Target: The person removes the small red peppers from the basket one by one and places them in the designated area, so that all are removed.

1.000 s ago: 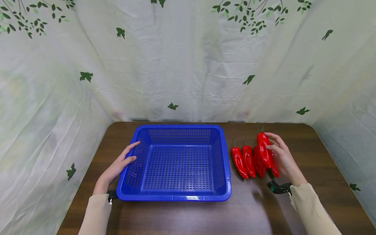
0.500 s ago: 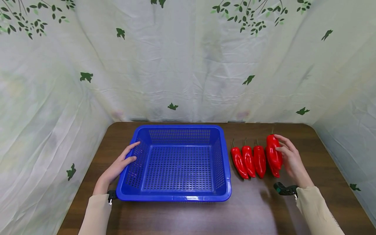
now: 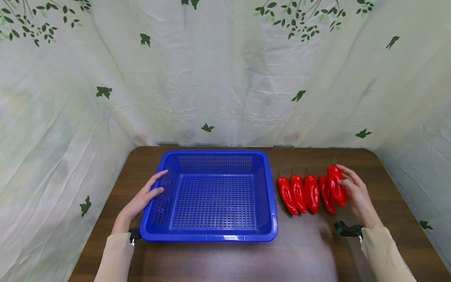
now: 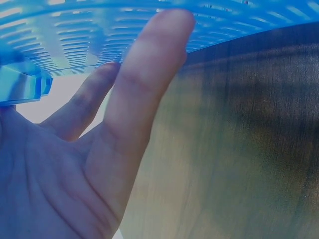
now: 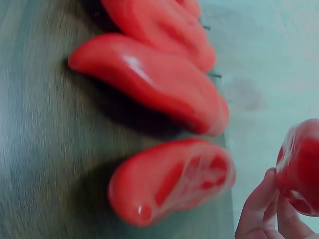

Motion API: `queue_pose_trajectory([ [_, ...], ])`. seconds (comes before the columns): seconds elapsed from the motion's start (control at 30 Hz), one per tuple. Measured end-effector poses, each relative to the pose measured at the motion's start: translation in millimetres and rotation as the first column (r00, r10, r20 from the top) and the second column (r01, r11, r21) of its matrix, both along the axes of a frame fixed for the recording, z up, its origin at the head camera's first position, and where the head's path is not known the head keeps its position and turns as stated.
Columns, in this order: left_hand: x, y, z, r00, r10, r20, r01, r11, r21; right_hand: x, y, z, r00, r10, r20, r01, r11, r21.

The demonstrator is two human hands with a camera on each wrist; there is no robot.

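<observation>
My right hand (image 3: 357, 194) pinches a glossy red chili pepper (image 3: 336, 186) by its right side, its thin stem pointing away. In the right wrist view, that held pepper (image 5: 305, 172) stands off at the right, above the fingers (image 5: 256, 206). Directly left of it on the table lies another red chili pepper (image 3: 325, 194), partly overlapped. My left hand (image 3: 141, 199) grips the left rim of a blue perforated plastic basket (image 3: 211, 237). Index finger and thumb lie over that rim, while the left wrist view shows other fingers (image 4: 137, 89) against the basket's slotted underside.
Several more red chili peppers (image 3: 311, 194) lie side by side between the basket and my right hand. Everything stands on a dark brown wooden table (image 3: 211, 260), its back edge against a pale leaf-printed curtain (image 3: 229, 78). The basket's bottom holds nothing.
My right hand has moved rightward with the held chili pepper, passing over the row and now right of it. The peppers beneath have come into view. Left hand and basket have stayed still.
</observation>
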State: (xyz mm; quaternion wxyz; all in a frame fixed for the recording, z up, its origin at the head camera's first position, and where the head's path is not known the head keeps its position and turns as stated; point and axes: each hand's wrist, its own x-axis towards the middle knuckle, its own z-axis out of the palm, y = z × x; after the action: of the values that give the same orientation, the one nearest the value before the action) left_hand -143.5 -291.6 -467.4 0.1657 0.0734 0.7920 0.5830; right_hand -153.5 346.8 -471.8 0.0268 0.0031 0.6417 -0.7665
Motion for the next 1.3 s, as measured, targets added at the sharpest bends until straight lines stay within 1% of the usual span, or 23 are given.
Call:
queue_pose_trajectory([
  [0.17, -0.3, 0.1, 0.3, 1.0, 0.002, 0.002, -0.002, 1.0, -0.001, 1.2, 8.1, -3.9, 1.0, -0.01, 0.019, 0.01, 1.0, 0.015],
  [0.37, -0.6, 0.5, 1.7, 1.0, 0.004, 0.007, -0.004, 1.0, -0.003, 2.8, 17.7, -8.4, 0.999, -0.013, 0.03, 0.013, 1.0, -0.001],
  [0.57, -0.8, 1.0, 3.8, 1.0, 0.001, 0.013, -0.001, 1.0, -0.004, 2.5, 25.4, -12.9, 0.999, -0.011, 0.047, 0.009, 0.999, 0.041],
  [0.73, -2.0, 0.8, 2.7, 1.0, -0.005, 0.012, 0.005, 1.0, 0.009, 1.8, 31.2, -20.0, 0.998, -0.016, 0.059, 0.012, 0.998, 0.068],
  [1.0, -0.5, 0.9, 1.5, 0.999, 0.002, 0.035, -0.002, 1.0, 0.015, 2.4, 35.4, -32.2, 0.999, -0.036, 0.035, 0.03, 0.985, 0.171],
  [1.3, 0.8, 1.2, 1.0, 1.0, 0.005, 0.024, -0.005, 1.0, 0.01, 4.9, 36.5, -33.9, 0.998, -0.048, 0.029, 0.037, 0.953, 0.3],
])
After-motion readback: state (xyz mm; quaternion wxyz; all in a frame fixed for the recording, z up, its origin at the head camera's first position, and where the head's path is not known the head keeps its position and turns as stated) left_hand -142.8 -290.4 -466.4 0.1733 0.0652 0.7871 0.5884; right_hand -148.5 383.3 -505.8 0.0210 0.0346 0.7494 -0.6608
